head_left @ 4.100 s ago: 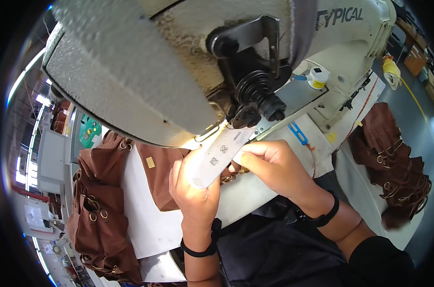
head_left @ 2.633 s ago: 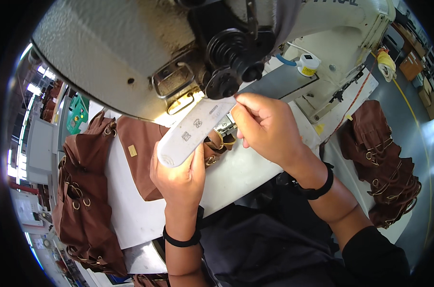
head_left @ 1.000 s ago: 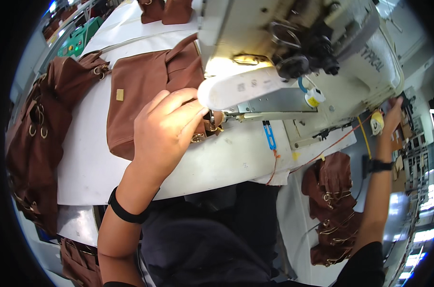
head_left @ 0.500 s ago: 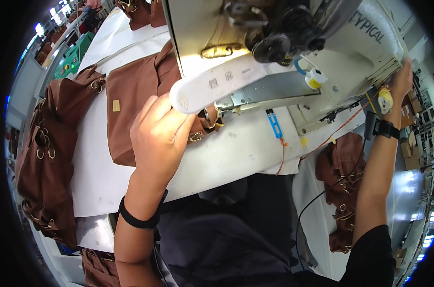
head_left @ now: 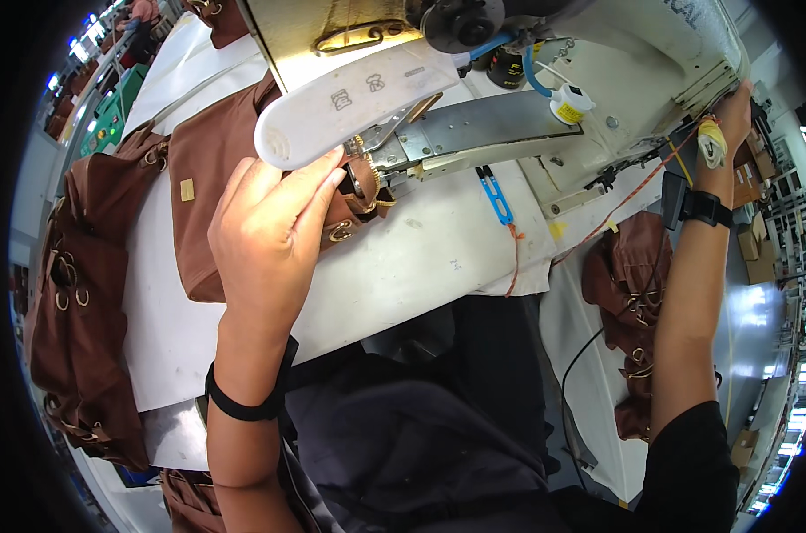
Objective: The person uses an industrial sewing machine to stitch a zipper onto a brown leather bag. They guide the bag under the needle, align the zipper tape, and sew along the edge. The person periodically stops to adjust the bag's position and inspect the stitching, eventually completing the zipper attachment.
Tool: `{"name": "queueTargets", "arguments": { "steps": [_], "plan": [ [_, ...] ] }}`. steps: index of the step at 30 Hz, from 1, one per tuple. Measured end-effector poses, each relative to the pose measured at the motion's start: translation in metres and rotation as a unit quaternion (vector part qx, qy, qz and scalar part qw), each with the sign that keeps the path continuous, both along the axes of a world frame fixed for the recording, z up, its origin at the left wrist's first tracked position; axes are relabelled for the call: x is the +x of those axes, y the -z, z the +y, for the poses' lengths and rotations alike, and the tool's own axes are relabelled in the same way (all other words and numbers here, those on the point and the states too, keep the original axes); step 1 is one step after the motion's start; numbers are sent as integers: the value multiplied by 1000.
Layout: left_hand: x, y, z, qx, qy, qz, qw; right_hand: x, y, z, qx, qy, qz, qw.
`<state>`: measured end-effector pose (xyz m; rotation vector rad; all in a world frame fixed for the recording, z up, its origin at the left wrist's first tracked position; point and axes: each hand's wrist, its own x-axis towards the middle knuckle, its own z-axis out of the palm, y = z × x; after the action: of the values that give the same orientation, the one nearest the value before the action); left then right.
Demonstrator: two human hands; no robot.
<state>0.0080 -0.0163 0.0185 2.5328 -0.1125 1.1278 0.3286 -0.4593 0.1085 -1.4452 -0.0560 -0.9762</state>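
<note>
A brown bag with gold-coloured rings lies on the white table, its right end at the working end of a sewing machine. My left hand is closed, thumb and fingers pinching the bag's edge beside the metal parts there. A white guard arm covers some of that spot, so the needle is hidden. At the machine's far right end, my right hand reaches behind the housing. Its fingers are hidden, and I cannot see what they touch.
More brown bags are heaped at the table's left edge, and others hang low at the right. Blue snips on an orange cord lie near the machine base. A small white bottle stands on it. Cartons are beyond.
The view has shifted, so the machine, table and bag sit further left and higher. My left hand still pinches the bag's edge, and my right hand stays at the machine's end.
</note>
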Motion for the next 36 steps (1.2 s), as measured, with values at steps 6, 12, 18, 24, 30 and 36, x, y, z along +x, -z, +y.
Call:
{"name": "queueTargets", "arguments": {
  "steps": [6,12,18,24,30,36],
  "plan": [
    [1,0,1,11,4,-11,1000,-8,-2,19,43,-17,-35,998],
    [-3,-4,1,10,4,30,999,-1,-9,2,-7,39,43,998],
    [-2,-3,2,40,-4,17,999,-13,-7,21,15,59,16,998],
    [-4,-6,-1,98,-27,11,995,-9,-11,15,2,57,-4,998],
    [-1,-2,-1,115,-28,-8,993,-3,9,14,-32,90,-52,994],
    [-3,-4,-2,126,-38,-9,991,-16,-6,32,18,68,8,997]
  ]
}}
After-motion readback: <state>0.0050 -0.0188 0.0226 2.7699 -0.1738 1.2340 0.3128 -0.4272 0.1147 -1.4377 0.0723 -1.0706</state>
